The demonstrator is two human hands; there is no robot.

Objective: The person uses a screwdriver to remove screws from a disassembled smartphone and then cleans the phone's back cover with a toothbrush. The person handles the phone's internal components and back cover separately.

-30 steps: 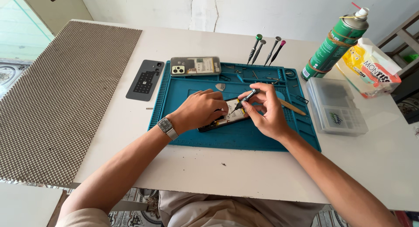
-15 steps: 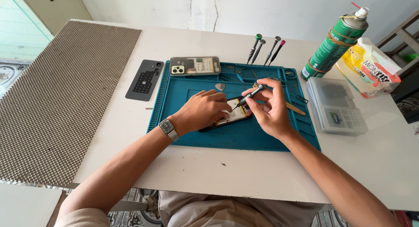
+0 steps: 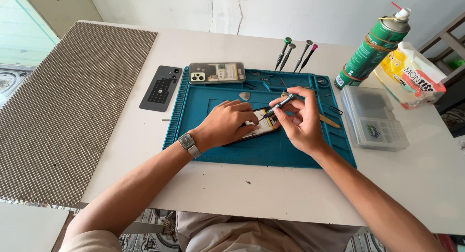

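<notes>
We see the opened phone [image 3: 259, 127] lying near the middle of the teal repair mat [image 3: 213, 99], its insides facing up, partly hidden under our left hand [image 3: 227, 125], whose grip presses down on the phone's left part and pins it to the mat. Our right hand [image 3: 300, 123] has its grip pinched around a slim dark screwdriver [image 3: 277, 105], held slanted with its tip down on the phone's upper end. Just above the phone a small grey pick [image 3: 245, 95] lies on the mat, and a wooden-looking stick [image 3: 327, 121] shows to the right of our right hand. At the mat's far edge rests a second phone body [image 3: 216, 72] with its back off, and beside it on the white worktop [image 3: 271, 194] lies a dark back cover [image 3: 161, 87]. Four screwdrivers [image 3: 295, 54] stand at the mat's top rim. Further right are a green spray can [image 3: 373, 51], a clear parts box [image 3: 375, 117] and a yellow bag [image 3: 411, 77]. A dotted mat [image 3: 63, 111] covers the worktop's left side
</notes>
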